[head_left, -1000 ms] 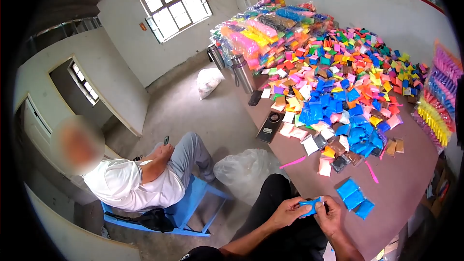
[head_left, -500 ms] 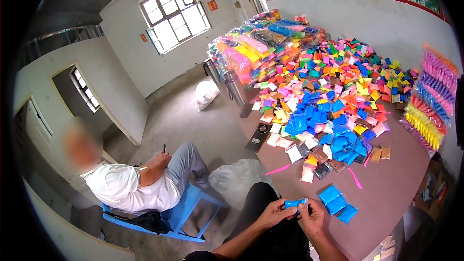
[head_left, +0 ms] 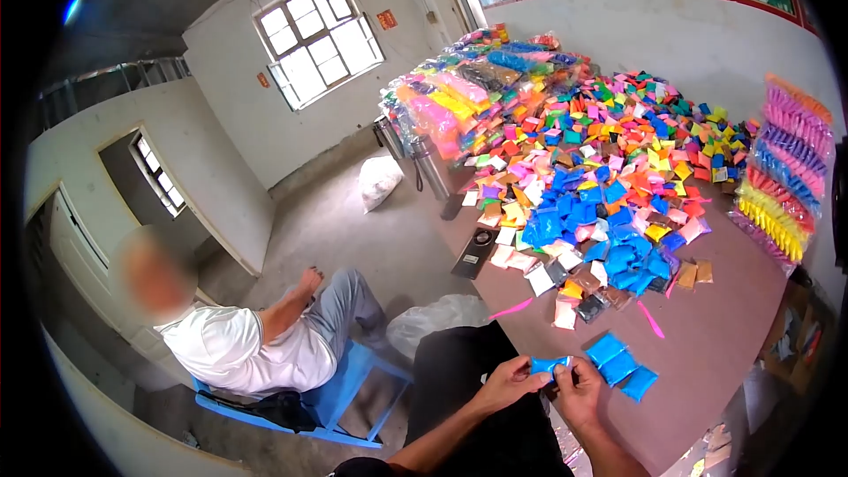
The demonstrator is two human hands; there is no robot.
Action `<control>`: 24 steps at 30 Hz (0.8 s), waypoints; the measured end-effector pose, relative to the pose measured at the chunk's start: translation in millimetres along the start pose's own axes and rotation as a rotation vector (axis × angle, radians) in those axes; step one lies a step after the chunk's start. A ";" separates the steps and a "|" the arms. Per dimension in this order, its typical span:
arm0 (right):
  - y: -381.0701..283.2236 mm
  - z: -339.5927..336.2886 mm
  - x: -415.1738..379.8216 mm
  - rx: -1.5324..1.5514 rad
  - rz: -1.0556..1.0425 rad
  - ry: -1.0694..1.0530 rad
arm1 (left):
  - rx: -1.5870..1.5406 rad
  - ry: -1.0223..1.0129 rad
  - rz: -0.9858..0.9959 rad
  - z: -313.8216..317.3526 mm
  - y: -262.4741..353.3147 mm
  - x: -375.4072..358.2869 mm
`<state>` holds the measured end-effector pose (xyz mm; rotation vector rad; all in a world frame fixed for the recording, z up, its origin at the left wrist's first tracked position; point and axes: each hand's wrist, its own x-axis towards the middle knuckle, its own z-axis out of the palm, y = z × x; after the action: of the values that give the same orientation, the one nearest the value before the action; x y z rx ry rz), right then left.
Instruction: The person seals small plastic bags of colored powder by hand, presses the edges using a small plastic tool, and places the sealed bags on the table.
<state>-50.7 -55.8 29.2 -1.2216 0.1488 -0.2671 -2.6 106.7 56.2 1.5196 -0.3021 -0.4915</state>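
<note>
Both of my hands hold one small blue packet (head_left: 549, 366) between them, over the near edge of the table. My left hand (head_left: 511, 385) pinches its left end, and my right hand (head_left: 579, 393) grips its right end with thumb and fingers. Just right of my right hand lie several flat blue packets (head_left: 621, 360) on the brown table (head_left: 698, 362). A large heap of small packets in many colours (head_left: 609, 159) covers the middle of the table, with blue ones (head_left: 574, 212) at its near side.
A person (head_left: 238, 344) sits on a blue chair (head_left: 344, 389) at the left. A dark phone-like object (head_left: 474, 253), pink strips (head_left: 650, 320) and metal flasks (head_left: 429, 166) are on the table. Bagged bundles (head_left: 777, 185) stand at the right edge; a clear plastic bag (head_left: 437, 322) lies on the floor.
The blue packet in my hands has been raised slightly and shows more of its face. The seated person's hand has moved up and toward the right. The camera view has shifted a little.
</note>
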 end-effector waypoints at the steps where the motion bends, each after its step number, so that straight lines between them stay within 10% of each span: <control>1: -3.2 0.4 0.6 -0.031 0.009 -0.012 | 0.003 -0.007 -0.003 2.6 -2.4 -0.4; 24: -24.2 -0.5 -1.5 -0.212 0.064 -0.064 | -0.169 0.059 -0.012 -1.3 -17.7 2.5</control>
<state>-55.2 -63.5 51.8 -1.4316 0.1631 -0.1590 -1.9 107.0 38.3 1.3693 -0.2007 -0.4696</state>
